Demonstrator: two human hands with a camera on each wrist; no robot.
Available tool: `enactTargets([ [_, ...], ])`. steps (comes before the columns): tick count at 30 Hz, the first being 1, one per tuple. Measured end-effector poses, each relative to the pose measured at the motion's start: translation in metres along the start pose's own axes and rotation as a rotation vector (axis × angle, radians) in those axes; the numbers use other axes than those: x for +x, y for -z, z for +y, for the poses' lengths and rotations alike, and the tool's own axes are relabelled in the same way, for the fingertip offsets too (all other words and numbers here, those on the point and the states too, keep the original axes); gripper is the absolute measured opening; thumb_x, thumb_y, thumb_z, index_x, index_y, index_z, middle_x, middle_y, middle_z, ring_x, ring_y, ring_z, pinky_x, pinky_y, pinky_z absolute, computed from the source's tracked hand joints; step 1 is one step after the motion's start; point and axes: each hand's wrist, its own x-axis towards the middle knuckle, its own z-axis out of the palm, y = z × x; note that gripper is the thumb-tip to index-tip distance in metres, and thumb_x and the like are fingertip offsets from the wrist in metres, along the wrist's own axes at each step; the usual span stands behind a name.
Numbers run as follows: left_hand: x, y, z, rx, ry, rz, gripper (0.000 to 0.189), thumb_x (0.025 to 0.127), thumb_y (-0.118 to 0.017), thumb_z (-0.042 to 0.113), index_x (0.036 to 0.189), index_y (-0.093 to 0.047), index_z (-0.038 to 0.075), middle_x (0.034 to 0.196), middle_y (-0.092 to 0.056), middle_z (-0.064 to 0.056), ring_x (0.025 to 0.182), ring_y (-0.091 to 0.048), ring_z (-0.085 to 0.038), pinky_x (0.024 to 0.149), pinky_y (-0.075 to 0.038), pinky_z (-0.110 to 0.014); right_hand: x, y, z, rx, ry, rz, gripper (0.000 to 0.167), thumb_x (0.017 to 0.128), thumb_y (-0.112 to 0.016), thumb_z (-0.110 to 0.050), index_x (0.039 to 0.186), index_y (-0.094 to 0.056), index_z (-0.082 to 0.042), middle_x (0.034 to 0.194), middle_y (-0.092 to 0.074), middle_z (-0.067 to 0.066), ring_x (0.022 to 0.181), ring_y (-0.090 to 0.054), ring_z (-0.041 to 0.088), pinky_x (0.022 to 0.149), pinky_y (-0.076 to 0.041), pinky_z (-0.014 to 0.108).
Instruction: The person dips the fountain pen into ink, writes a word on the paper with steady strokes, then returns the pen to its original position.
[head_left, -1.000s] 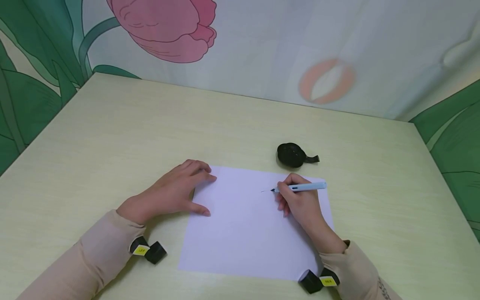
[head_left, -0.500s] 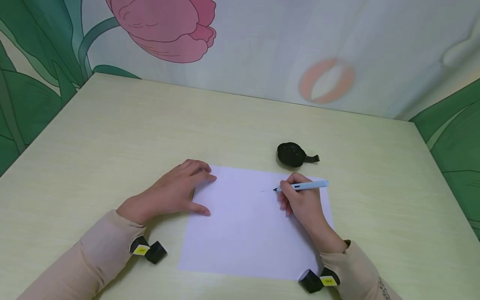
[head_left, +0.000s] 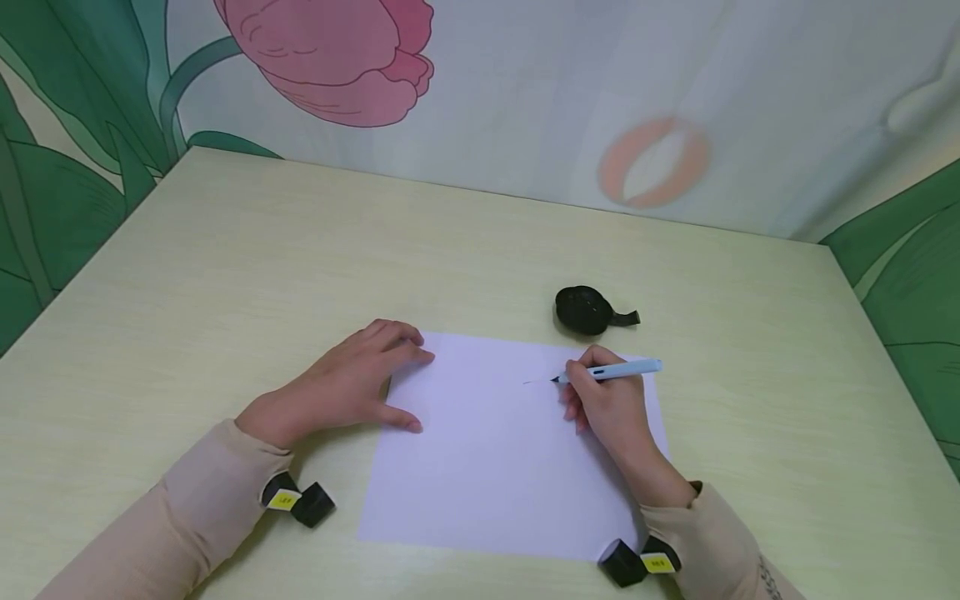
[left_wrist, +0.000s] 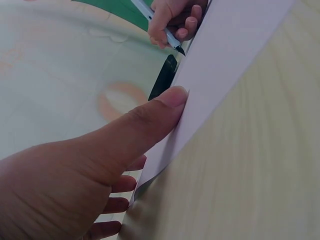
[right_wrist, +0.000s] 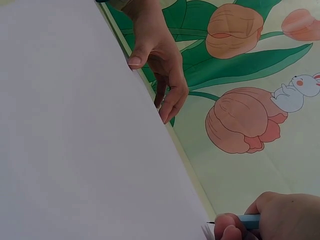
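Observation:
A sheet of white paper lies on the table. My right hand pinches a light blue fountain pen, its dark nib at the paper's upper right part. A short, faint line runs just left of the nib. My left hand rests at the sheet's left edge with thumb and fingers spread apart. In the left wrist view, the thumb lies on the paper while the other fingertips sit by its edge. The right wrist view catches the pen partly hidden by the fingers.
Behind the paper stands a small black round dish with a short handle pointing right. The pale wooden table reaches back to a wall cloth printed with flowers and leaves. Black cameras are strapped at both wrists.
My right hand and the pen have shifted slightly to the right across the paper, and the thin line trails a little longer behind the nib. The left hand stays in place.

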Motion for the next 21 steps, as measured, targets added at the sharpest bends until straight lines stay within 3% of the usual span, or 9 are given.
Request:
enactTargets([
  [21,-0.0008,0.0004,0.0011,0.005,0.020,-0.008,0.076,0.066,-0.082,0.052,0.127,-0.061,0.012,0.133,-0.051,-0.006,0.129,-0.042,-0.024,0.108,-0.039,-0.042,0.0003,0.0011,0.0000,0.027,-0.051,0.028,0.018,0.092,-0.052,-0.010,0.079,-0.052,0.002,0.053,-0.058,0.000,0.036,-0.051,0.011,0.034,-0.043,0.027],
])
